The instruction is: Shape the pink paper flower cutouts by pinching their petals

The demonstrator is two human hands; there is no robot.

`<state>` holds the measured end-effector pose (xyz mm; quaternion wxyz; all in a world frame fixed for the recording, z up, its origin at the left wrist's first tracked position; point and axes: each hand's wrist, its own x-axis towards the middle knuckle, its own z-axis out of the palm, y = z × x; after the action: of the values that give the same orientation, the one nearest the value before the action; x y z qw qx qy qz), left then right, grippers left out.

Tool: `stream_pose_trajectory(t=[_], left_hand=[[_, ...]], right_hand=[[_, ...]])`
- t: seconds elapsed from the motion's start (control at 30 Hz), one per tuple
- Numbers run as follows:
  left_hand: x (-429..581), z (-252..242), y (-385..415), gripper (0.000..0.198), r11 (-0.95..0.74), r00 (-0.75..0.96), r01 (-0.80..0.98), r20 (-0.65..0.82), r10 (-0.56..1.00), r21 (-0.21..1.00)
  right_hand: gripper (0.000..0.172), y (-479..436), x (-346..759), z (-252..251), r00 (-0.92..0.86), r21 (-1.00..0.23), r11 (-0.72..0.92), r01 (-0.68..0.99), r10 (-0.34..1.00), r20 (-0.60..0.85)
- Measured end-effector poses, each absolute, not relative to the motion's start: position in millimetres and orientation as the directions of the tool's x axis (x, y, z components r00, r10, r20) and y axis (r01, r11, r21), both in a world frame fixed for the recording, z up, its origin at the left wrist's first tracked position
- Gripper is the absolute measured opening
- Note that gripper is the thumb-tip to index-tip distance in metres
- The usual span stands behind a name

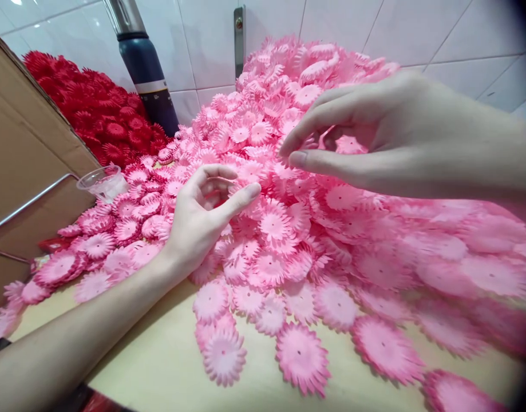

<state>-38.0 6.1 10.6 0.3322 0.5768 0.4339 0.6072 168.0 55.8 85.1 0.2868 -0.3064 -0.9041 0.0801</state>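
Note:
A large heap of pink, fringed, flower-shaped discs [271, 226] spreads over the table, many with a small dark hole at the centre. At the middle of the heap is my left hand [206, 203], its fingers curled and its thumb apart from them, with pink discs behind the gap. Nothing is plainly gripped there. Higher and to the right, my right hand [357, 134] hovers over the heap with thumb and forefinger brought together in a pinch. Whatever may be between those fingertips is too small or hidden to make out.
Behind the heap rises a white tiled wall [211, 51]. A dark blue bottle [145, 74] stands by a pile of red discs [99, 109]. On the left are a cardboard box [26, 137] and a clear plastic cup [103, 182]. Loose discs lie on the pale tabletop [159, 355].

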Motion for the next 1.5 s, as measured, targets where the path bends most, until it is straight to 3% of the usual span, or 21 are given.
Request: stream_pose_trajectory(t=[0.17,0.27,0.57,0.7,0.83,1.07,1.17,1.3,1.5], left_hand=[[-37.6,12.7,4.2,0.027,-0.368,-0.024,-0.001,0.368,0.930,0.930],[-37.5,13.5,1.7,0.027,-0.346,0.084,-0.046,0.349,0.933,0.937],[-37.1,13.7,1.6,0.020,-0.301,0.125,-0.080,0.309,0.943,0.950],[-37.3,13.9,2.8,0.031,-0.174,0.136,-0.142,0.193,0.972,0.974],[-39.3,12.3,2.5,0.027,-0.172,0.154,-0.114,0.189,0.970,0.978],[-39.8,13.2,1.7,0.019,-0.325,0.078,-0.026,0.326,0.942,0.945],[-38.3,14.9,1.0,0.014,-0.305,0.075,-0.069,0.309,0.948,0.950],[-36.8,17.7,0.6,0.009,-0.230,0.064,-0.153,0.242,0.968,0.961],[-37.7,16.5,0.6,0.011,-0.228,0.102,-0.167,0.247,0.964,0.959]], right_hand=[[0.020,52.1,165.1,80.9,-0.765,-0.571,0.758,0.313,0.558,0.321],[0.028,48.6,162.9,78.0,-0.778,-0.641,0.700,0.315,0.577,0.248],[0.023,43.9,159.9,82.2,-0.770,-0.572,0.764,0.298,0.547,0.329],[0.014,43.3,159.5,86.0,-0.742,-0.514,0.819,0.256,0.507,0.439],[0.014,42.8,160.8,86.2,-0.776,-0.454,0.852,0.262,0.465,0.425],[0.029,44.7,158.9,76.7,-0.726,-0.637,0.710,0.301,0.604,0.329],[0.022,43.9,156.3,73.9,-0.737,-0.670,0.663,0.333,0.626,0.254],[0.008,44.5,155.3,74.4,-0.688,-0.660,0.645,0.386,0.678,0.260],[0.020,46.9,154.3,70.8,-0.714,-0.613,0.675,0.411,0.656,0.245]])
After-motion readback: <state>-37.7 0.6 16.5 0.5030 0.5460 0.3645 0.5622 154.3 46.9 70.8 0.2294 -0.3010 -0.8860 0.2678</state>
